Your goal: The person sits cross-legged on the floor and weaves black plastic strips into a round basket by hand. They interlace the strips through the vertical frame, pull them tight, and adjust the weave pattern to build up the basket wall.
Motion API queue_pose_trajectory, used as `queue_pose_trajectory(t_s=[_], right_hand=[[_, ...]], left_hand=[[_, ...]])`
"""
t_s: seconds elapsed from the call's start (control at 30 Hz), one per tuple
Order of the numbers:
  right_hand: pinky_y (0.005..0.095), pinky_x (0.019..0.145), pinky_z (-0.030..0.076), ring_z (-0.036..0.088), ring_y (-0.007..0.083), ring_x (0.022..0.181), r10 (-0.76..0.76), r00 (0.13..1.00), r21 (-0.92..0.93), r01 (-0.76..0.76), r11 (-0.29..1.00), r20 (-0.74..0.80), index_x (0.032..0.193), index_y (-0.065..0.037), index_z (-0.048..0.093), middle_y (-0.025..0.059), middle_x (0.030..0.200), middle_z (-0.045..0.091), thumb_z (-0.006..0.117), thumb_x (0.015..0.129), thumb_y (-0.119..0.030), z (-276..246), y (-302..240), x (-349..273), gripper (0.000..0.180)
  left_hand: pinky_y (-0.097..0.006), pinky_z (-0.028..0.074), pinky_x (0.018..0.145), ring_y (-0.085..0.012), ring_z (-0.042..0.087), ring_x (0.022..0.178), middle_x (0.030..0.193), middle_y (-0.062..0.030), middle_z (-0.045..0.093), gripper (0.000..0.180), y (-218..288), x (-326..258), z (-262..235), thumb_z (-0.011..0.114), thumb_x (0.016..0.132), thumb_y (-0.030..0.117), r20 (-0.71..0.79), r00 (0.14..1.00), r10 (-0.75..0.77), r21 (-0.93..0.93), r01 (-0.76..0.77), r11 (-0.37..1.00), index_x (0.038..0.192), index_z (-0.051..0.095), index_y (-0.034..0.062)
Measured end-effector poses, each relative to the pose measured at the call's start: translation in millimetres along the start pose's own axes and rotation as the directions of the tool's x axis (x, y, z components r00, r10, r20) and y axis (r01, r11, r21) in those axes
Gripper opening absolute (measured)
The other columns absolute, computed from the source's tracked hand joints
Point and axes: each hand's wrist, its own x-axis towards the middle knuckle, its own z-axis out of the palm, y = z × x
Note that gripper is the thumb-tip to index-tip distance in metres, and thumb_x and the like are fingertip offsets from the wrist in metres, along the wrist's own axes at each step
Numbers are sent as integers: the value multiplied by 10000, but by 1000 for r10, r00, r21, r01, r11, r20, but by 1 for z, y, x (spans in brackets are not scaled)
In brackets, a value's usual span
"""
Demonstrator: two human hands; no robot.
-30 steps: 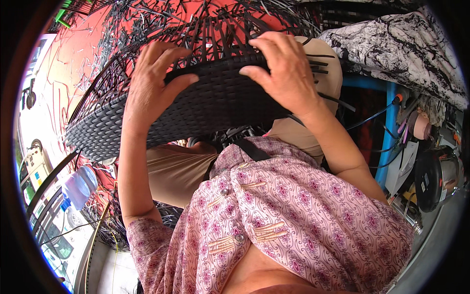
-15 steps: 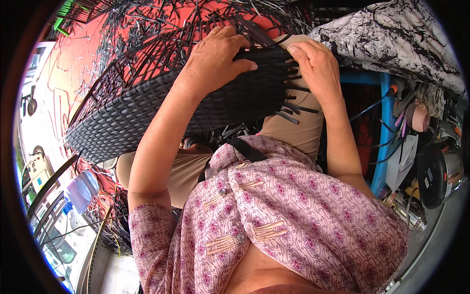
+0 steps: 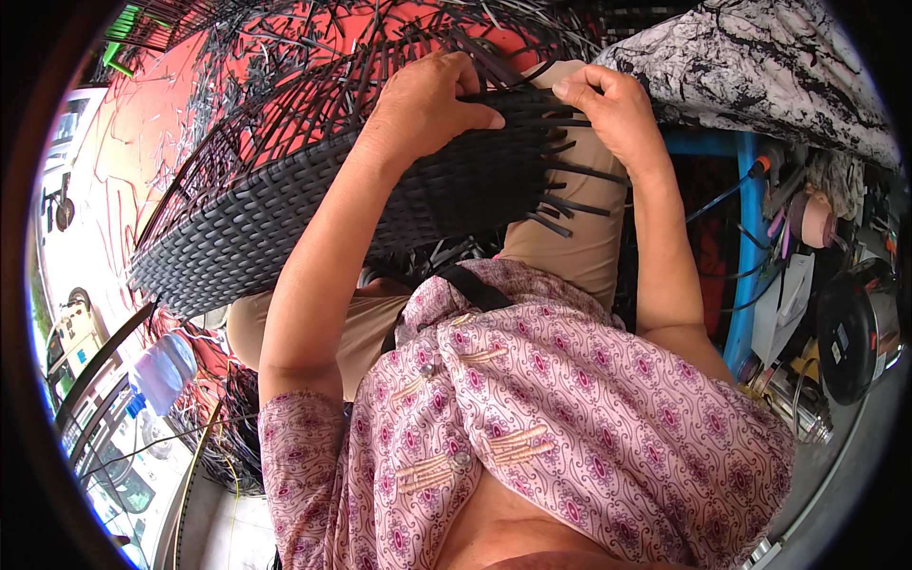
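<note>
A dark grey woven panel point(image 3: 271, 228) of flat plastic strips lies slantwise over my lap. Loose strip ends point(image 3: 575, 174) stick out from its right end. My left hand point(image 3: 424, 106) is closed over its upper edge, the thumb on the near face and the other fingers behind. Beyond that edge, unwoven dark strands point(image 3: 285, 123) fan out. At the panel's upper right corner my right hand point(image 3: 622, 116) pinches a thin dark strip between thumb and forefinger; the fingertips partly hide it.
Cut strips are scattered over the red floor point(image 3: 190, 104). On the right stand a blue frame point(image 3: 748, 247), a round black-lidded pot point(image 3: 845, 337) and a pink roll point(image 3: 814, 220). A black-and-white patterned cloth point(image 3: 750, 71) lies at the far right, a clear plastic bottle point(image 3: 163, 370) at left.
My right hand has shifted slightly, its fingers now more tightly pinched at the corner. The loose ends at the right have moved a little. My left hand keeps its hold.
</note>
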Motion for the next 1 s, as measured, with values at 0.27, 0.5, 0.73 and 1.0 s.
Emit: queue_pose_trajectory(t_s=[0.27, 0.5, 0.73, 1.0], right_hand=[[306, 685, 492, 595, 111, 699, -31, 998, -6, 31, 1000, 55, 940, -13, 767, 14, 731, 660, 769, 963, -246, -7, 4, -5, 234], [400, 760, 533, 685, 292, 810, -308, 950, -297, 283, 912, -43, 889, -22, 752, 70, 856, 729, 782, 926, -217, -3, -16, -23, 201], [402, 803, 480, 623, 270, 834, -521, 851, -547, 403, 734, -72, 869, -100, 744, 17, 822, 670, 803, 891, -229, 7, -12, -40, 145], [395, 774, 457, 601, 251, 835, -567, 821, -642, 405, 651, -58, 875, -113, 733, -4, 832, 644, 836, 852, -191, 12, -7, -50, 131]], left_hand=[[-434, 579, 828, -343, 725, 908, 926, -153, 726, 493, -3, -1, -2, 954, 685, 354, 10, 999, 33, 2, -33, 999, 957, 718, 19], [-387, 548, 756, -248, 664, 825, 878, -103, 675, 455, -9, -3, 3, 955, 707, 311, -28, 994, 104, -13, -105, 994, 938, 694, 18], [-394, 557, 760, -258, 679, 815, 888, -91, 687, 422, -6, -4, 1, 945, 725, 300, 46, 997, 61, -17, -61, 998, 930, 693, 31], [-440, 538, 766, -322, 669, 871, 880, -81, 633, 364, -18, -20, 12, 896, 767, 254, -143, 885, 442, 95, -432, 897, 907, 615, 70]])
